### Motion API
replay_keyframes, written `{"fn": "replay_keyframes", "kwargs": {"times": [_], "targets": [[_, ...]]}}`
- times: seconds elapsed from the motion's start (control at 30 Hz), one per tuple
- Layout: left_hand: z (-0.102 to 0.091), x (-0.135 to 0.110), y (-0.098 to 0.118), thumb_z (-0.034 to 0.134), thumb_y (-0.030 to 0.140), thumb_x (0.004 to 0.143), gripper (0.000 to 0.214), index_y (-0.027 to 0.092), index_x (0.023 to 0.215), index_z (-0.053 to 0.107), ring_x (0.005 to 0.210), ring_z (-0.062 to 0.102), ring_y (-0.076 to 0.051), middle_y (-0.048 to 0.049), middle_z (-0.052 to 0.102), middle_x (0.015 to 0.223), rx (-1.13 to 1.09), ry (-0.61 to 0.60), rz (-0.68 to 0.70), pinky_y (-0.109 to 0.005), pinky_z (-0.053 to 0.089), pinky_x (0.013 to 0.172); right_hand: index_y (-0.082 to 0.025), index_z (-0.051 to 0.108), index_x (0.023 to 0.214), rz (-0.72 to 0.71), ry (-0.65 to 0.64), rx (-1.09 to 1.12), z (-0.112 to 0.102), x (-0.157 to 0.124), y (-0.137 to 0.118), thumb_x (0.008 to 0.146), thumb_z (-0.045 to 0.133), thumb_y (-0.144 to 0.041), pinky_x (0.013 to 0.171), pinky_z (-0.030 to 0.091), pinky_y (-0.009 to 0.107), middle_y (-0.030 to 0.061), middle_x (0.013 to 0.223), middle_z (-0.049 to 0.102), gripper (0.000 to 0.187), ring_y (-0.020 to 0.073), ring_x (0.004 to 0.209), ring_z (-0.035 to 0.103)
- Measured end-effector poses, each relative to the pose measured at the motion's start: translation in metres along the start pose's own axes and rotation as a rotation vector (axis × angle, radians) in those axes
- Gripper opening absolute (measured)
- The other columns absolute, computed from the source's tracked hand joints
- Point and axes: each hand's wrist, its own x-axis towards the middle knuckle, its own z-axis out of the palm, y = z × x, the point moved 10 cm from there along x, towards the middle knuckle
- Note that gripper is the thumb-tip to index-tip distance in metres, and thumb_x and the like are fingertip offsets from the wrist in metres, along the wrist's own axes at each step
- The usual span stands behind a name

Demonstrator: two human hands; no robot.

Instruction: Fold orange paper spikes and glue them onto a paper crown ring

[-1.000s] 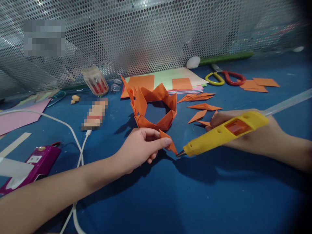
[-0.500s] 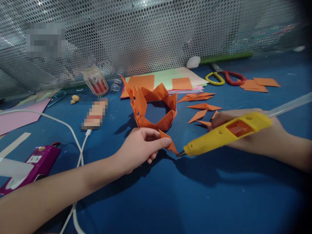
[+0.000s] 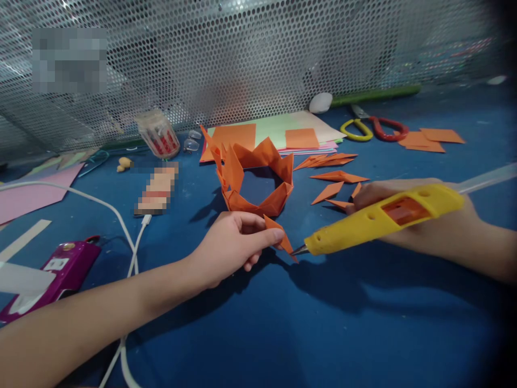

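My left hand [image 3: 238, 242] pinches a folded orange paper piece [image 3: 286, 243] between thumb and fingers, its pointed end facing right. My right hand [image 3: 428, 226] is wrapped round a yellow hot glue gun [image 3: 351, 229]; a clear glue stick [image 3: 488, 178] sticks out of its back. The gun's metal nozzle meets the paper piece close to its lower tip. Just beyond my left hand stands a ring of folded orange paper [image 3: 258, 202] with upright points. Several loose folded orange pieces [image 3: 339, 176] lie to the right of the ring, some beside my right fingers.
Stacked coloured paper [image 3: 274, 126] and scissors [image 3: 390, 129] lie at the back, with orange squares [image 3: 442, 134] at the right. A jar [image 3: 157, 134] stands before the perforated metal panel [image 3: 242, 64]. White cables [image 3: 133, 253] and a purple device [image 3: 72, 264] occupy the left.
The glue gun has shifted slightly right and up, its nozzle moving a little up along the paper piece's edge. My left hand has stayed in place.
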Motion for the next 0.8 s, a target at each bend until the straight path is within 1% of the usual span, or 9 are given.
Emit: {"fn": "replay_keyframes", "kwargs": {"times": [0.17, 0.23, 0.3, 0.47, 0.57, 0.67, 0.73, 0.8], "targets": [[-0.0002, -0.0002, -0.0011, 0.078, 0.023, 0.093, 0.029, 0.017, 0.068, 0.064, 0.034, 0.033, -0.003, 0.0116, 0.045, 0.038, 0.008, -0.005, -0.005, -0.012, 0.026, 0.035, -0.031, 0.064, 0.093, 0.002, 0.020, 0.002, -0.0033, 0.0011, -0.0027, 0.105, 0.057, -0.061, 0.054, 0.055, 0.030, -0.0025, 0.077, 0.077, 0.033, 0.0183, 0.061, 0.075], [-0.0004, -0.0004, -0.0013, 0.077, 0.022, 0.094, 0.030, 0.017, 0.068, 0.063, 0.034, 0.033, -0.002, 0.0114, 0.046, 0.038, 0.011, -0.007, -0.004, -0.012, 0.025, 0.035, -0.031, 0.064, 0.089, -0.005, 0.039, 0.009, -0.0040, 0.0020, -0.0041, 0.106, 0.053, -0.064, 0.052, 0.054, 0.030, -0.0023, 0.074, 0.076, 0.039, 0.0180, 0.058, 0.074], [-0.0010, -0.0006, -0.0015, 0.077, 0.023, 0.094, 0.030, 0.017, 0.067, 0.063, 0.034, 0.034, -0.002, 0.0113, 0.046, 0.038, 0.015, -0.007, -0.004, -0.012, 0.025, 0.035, -0.031, 0.063, 0.086, -0.017, 0.058, 0.016, -0.0037, 0.0024, -0.0050, 0.106, 0.053, -0.064, 0.053, 0.055, 0.029, -0.0030, 0.070, 0.074, 0.040, 0.0170, 0.056, 0.072], [-0.0012, -0.0012, -0.0026, 0.078, 0.022, 0.094, 0.030, 0.017, 0.067, 0.063, 0.033, 0.033, -0.002, 0.0112, 0.046, 0.038, 0.017, -0.003, -0.012, -0.012, 0.025, 0.035, -0.031, 0.068, 0.085, -0.016, 0.095, -0.016, -0.0053, 0.0009, -0.0024, 0.103, 0.065, -0.052, 0.054, 0.054, 0.031, -0.0020, 0.069, 0.073, 0.028, 0.0186, 0.056, 0.071], [-0.0004, -0.0013, -0.0024, 0.077, 0.020, 0.094, 0.030, 0.017, 0.067, 0.064, 0.034, 0.033, -0.002, 0.0113, 0.046, 0.038, 0.009, 0.000, -0.013, -0.012, 0.026, 0.034, -0.031, 0.067, 0.085, -0.018, 0.102, -0.041, -0.0068, 0.0006, -0.0025, 0.103, 0.065, -0.048, 0.050, 0.050, 0.030, -0.0025, 0.067, 0.071, 0.024, 0.0178, 0.052, 0.068], [0.0002, -0.0010, -0.0014, 0.077, 0.020, 0.094, 0.031, 0.017, 0.066, 0.064, 0.034, 0.034, -0.002, 0.0113, 0.047, 0.038, 0.005, -0.002, -0.010, -0.011, 0.026, 0.035, -0.031, 0.064, 0.084, -0.046, 0.105, -0.038, -0.0066, 0.0009, -0.0058, 0.104, 0.064, -0.046, 0.047, 0.047, 0.029, -0.0042, 0.062, 0.067, 0.025, 0.0161, 0.048, 0.064], [0.0002, -0.0009, -0.0004, 0.077, 0.019, 0.095, 0.032, 0.017, 0.065, 0.063, 0.034, 0.033, -0.002, 0.0115, 0.046, 0.038, 0.004, -0.002, -0.010, -0.011, 0.026, 0.035, -0.031, 0.063, 0.084, -0.062, 0.112, -0.029, -0.0060, 0.0005, -0.0074, 0.104, 0.063, -0.044, 0.047, 0.048, 0.028, -0.0053, 0.061, 0.066, 0.024, 0.0154, 0.047, 0.063], [0.0005, -0.0010, 0.0005, 0.077, 0.019, 0.095, 0.033, 0.017, 0.065, 0.063, 0.033, 0.033, -0.002, 0.0114, 0.046, 0.037, 0.003, -0.003, -0.011, -0.011, 0.025, 0.034, -0.031, 0.062, 0.085, -0.066, 0.123, -0.029, -0.0053, -0.0002, -0.0073, 0.104, 0.064, -0.041, 0.049, 0.051, 0.027, -0.0056, 0.063, 0.067, 0.021, 0.0155, 0.050, 0.066]]}}
